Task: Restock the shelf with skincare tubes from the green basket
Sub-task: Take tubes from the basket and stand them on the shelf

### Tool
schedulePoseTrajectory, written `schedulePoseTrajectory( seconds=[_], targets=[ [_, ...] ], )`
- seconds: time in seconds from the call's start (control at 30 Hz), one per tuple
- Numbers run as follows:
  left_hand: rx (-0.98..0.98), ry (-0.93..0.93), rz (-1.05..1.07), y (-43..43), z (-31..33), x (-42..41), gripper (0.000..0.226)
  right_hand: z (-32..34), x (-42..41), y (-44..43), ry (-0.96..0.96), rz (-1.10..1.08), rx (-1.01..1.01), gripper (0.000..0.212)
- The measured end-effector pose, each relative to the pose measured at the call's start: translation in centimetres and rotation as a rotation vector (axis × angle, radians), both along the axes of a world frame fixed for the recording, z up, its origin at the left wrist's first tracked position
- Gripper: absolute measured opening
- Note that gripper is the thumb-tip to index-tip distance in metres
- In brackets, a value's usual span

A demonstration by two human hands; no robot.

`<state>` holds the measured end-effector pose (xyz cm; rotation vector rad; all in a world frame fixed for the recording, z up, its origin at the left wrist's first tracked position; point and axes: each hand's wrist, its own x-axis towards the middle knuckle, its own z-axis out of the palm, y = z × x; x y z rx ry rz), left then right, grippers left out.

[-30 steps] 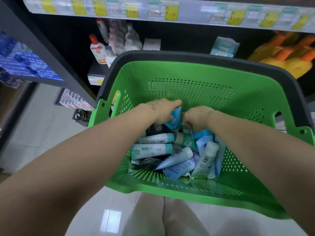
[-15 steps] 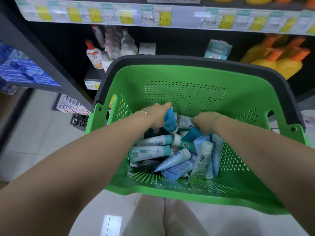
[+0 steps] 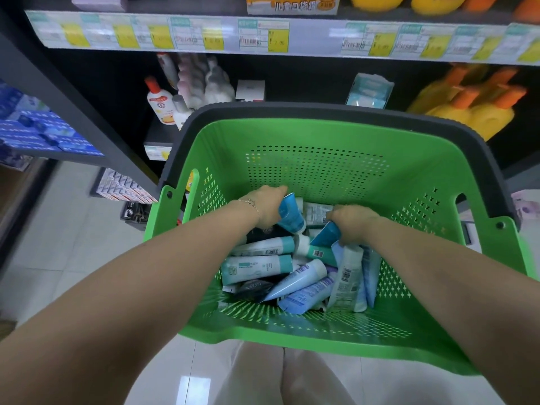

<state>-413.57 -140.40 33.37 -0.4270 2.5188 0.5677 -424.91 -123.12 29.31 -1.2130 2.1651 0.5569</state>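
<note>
- Since a second ago, my hands have drawn apart inside the green basket (image 3: 315,147).
- Heaped skincare tubes (image 3: 257,267) fill its floor: light, soft, slippery, I judge.
- My left grip (image 3: 266,206) clasps a blue tube (image 3: 289,213), my right grip (image 3: 355,223) a second blue tube (image 3: 327,233); best held mid-body.
- Some barcodes (image 3: 318,254) show; price tags (image 3: 277,36) on the shelf (image 3: 315,36) are too blurred to read.

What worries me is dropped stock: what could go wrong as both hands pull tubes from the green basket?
1. The left hand grips a blue tube and the right hand a second blue tube, both amid the loose pile; lifting may drag neighbours along.
2. With both hands inside, nothing visible holds the green basket; it could tip.
</note>
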Motion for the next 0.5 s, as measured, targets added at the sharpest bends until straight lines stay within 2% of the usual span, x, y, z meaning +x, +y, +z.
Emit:
schedulePoseTrajectory(
  seconds=[0.1, 0.23, 0.4, 0.5],
  targets=[
    [-0.002, 0.017, 0.018, -0.1, 0.1, 0.0, 0.034, 0.7, -0.3, -0.4, -0.036, -0.02, -0.008, 0.04],
    [0.003, 0.064, 0.053, -0.1, 0.6, -0.2, 0.027, 2.3, -1.1, -0.4, -0.106, -0.12, -0.122, 0.033],
    [0.021, 0.146, 0.079, -0.5, 2.9, -0.8, 0.042, 4.9, -1.5, 0.1, -0.208, -0.299, -0.299, 0.036],
    [0.027, 0.182, 0.092, -0.8, 4.9, -1.0, 0.04, 7.0, -1.7, -0.2, -0.279, -0.383, -0.385, 0.037]
  ],
)
